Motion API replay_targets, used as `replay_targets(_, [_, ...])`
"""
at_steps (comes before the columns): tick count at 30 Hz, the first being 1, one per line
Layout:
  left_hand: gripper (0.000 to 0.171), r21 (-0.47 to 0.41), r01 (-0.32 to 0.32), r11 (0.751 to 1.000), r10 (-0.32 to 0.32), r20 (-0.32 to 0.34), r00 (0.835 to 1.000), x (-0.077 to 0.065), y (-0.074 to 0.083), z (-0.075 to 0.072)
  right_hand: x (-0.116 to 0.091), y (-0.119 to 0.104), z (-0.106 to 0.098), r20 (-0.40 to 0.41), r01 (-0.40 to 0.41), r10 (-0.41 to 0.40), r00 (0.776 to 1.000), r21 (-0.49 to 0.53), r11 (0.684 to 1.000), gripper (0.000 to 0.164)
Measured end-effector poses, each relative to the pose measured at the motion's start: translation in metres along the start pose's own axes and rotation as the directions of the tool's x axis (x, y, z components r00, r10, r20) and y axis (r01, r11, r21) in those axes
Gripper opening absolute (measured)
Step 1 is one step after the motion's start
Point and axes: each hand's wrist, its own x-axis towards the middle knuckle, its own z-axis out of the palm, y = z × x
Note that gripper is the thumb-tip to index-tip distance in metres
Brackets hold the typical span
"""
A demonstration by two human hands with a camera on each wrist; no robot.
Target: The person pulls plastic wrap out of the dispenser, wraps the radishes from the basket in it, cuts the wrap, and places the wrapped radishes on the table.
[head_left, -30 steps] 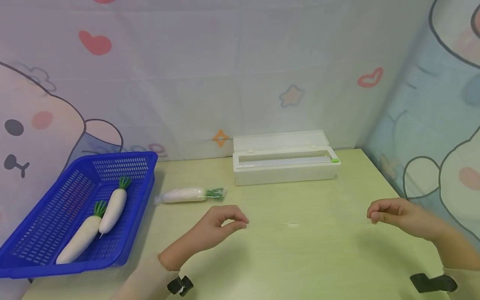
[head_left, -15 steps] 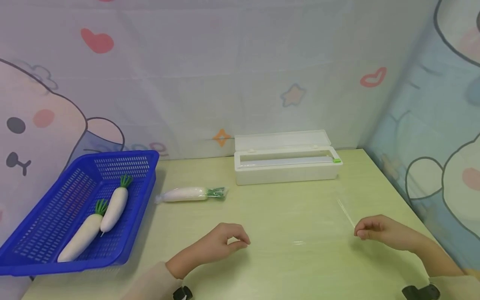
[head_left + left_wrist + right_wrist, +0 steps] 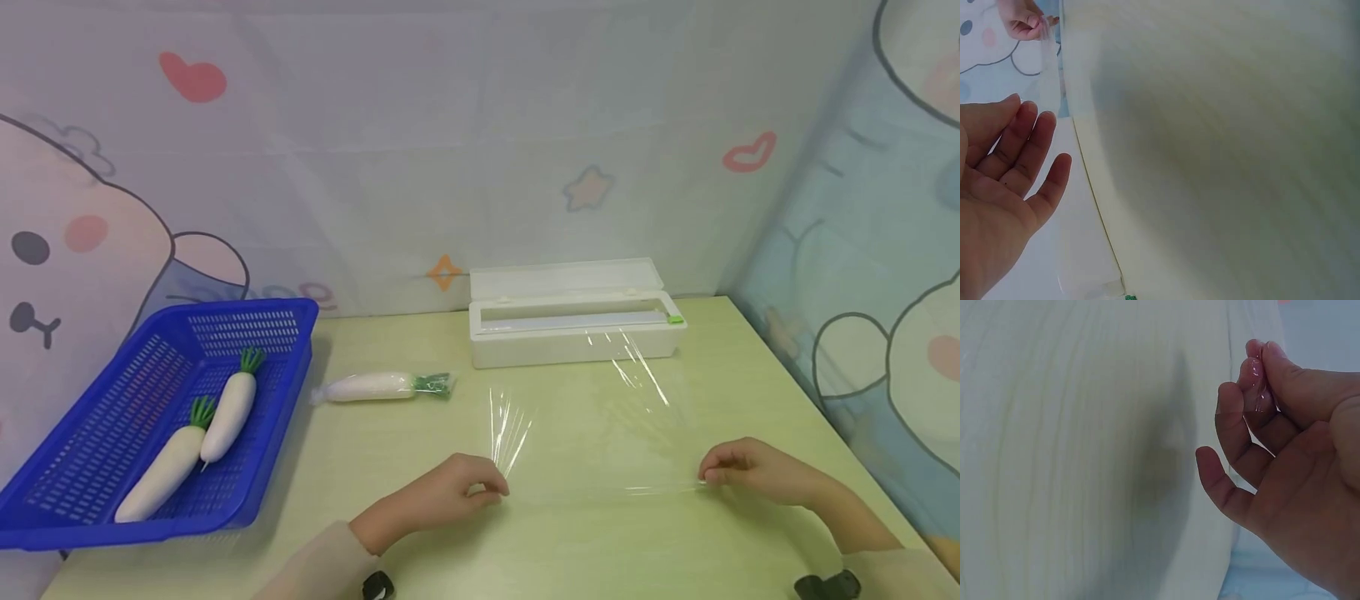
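A sheet of clear cling film [image 3: 592, 446] spans the gap between my two hands, low over the table, its glints reaching up to the front of the white dispenser box [image 3: 573, 351]. My left hand [image 3: 463, 492] pinches the near left corner between thumb and fingertips. At the near right corner, my right hand [image 3: 765, 473] pinches the film; in the right wrist view, shiny film [image 3: 1259, 394] lies across its fingertips. The dispenser's lid stands open at the back. A white radish [image 3: 375, 387] with green stems, wrapped in film, lies left of the box.
On the left stands a blue plastic basket [image 3: 279, 421] holding two unwrapped white radishes [image 3: 162, 473]. A printed cloth backdrop [image 3: 375, 167] rises behind the table [image 3: 360, 467] and along its right side.
Both hands have come lower and nearer to me, and slightly closer together, carrying the film. Its glints now show near the left hand and the dispenser. Basket, box and radishes stay put.
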Motion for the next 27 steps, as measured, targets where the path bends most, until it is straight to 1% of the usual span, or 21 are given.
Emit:
replay_targets(3, [0.012,0.021,0.027,0.999,-0.027,0.018,0.999,0.002,-0.001,0.001,0.002,0.003,0.002,-0.007,-0.007,0.007,1.0,-0.026,1.0,0.011])
replay_targets(7, [0.013,0.036,0.054,0.998,-0.055,0.024,0.998,0.002,-0.003,0.003,0.004,0.006,0.005,-0.017,-0.025,0.024,1.0,-0.051,0.998,0.011])
replay_targets(10, [0.013,0.035,0.06,0.998,-0.061,0.025,0.998,0.003,-0.005,0.004,0.006,0.006,0.006,-0.025,-0.056,0.055,0.998,-0.052,0.997,0.011])
replay_targets(15, [0.013,0.047,0.068,0.997,-0.069,0.032,0.997,0.004,-0.006,0.005,0.007,0.006,0.009,-0.031,-0.085,0.083,0.996,-0.057,0.995,0.011])
replay_targets(20, [0.013,0.086,0.063,0.994,-0.066,0.031,0.997,0.005,-0.006,0.006,0.008,0.008,0.011,-0.026,-0.107,0.105,0.994,-0.074,0.992,0.012])
replay_targets(24, [0.015,0.078,0.068,0.995,-0.071,0.04,0.997,0.006,-0.006,0.007,0.009,0.01,0.014,-0.027,-0.114,0.111,0.993,-0.095,0.989,0.011])
replay_targets(27, [0.015,0.043,0.083,0.996,-0.085,0.042,0.995,0.005,-0.005,0.006,0.009,0.01,0.015,-0.03,-0.116,0.113,0.993,-0.112,0.987,0.01])
